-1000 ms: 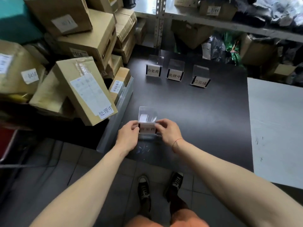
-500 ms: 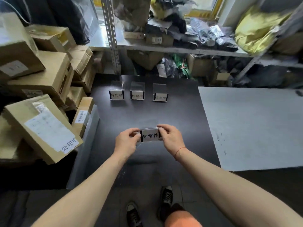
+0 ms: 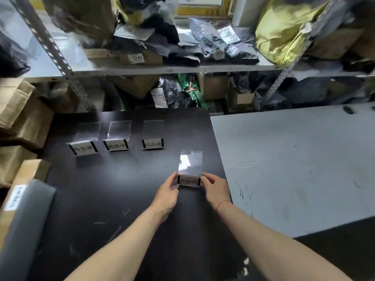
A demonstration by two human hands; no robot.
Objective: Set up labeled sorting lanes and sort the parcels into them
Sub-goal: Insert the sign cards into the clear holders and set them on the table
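A black desk (image 3: 113, 199) meets a grey desk (image 3: 294, 165) on its right. Behind both stands a metal shelf rack (image 3: 142, 68) crowded with dark plastic bags (image 3: 219, 45), a bulging yellow bag (image 3: 282, 27) and a green bag (image 3: 192, 92) on the lower level. A grey padded roll (image 3: 24, 224) lies at the black desk's left edge.

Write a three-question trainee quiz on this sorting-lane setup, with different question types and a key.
1. True or false: three acrylic sign holders already stand in a row on the black table.
2. Which hands hold the fourth sign holder? A left only, B right only, C both.
3. Fill in: the fourth sign holder sits nearest the ____ table.

Key: 1 true; 2 C, left hand and right hand; 3 grey.
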